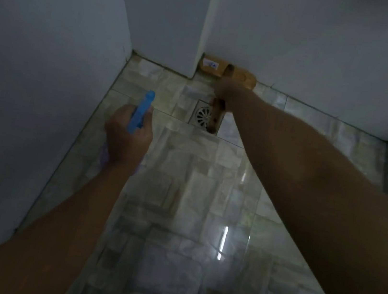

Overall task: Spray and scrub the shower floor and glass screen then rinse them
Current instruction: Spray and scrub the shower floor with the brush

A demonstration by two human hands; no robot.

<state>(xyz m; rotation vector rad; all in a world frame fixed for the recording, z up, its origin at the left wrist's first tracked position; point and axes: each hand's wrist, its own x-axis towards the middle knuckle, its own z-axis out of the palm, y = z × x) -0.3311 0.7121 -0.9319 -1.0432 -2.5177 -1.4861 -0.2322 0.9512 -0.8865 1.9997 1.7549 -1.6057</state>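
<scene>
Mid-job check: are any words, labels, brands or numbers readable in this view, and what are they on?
White sticker on the head of the wooden brush: bluish print, too blurred to read.
Blue spray bottle: no lettering visible.
Nothing else in view carries text.

Dim, bluish light is filling the whole view, leaving the walls (37,60) looking flat and grey. A bright streak of glare is shining off the glossy floor tiles (223,242) at lower right, with softer reflections spreading around it. Motion blur is smearing the right hand (226,90) and the brush (215,117), and wide-angle distortion is bending the wall edges.
</scene>
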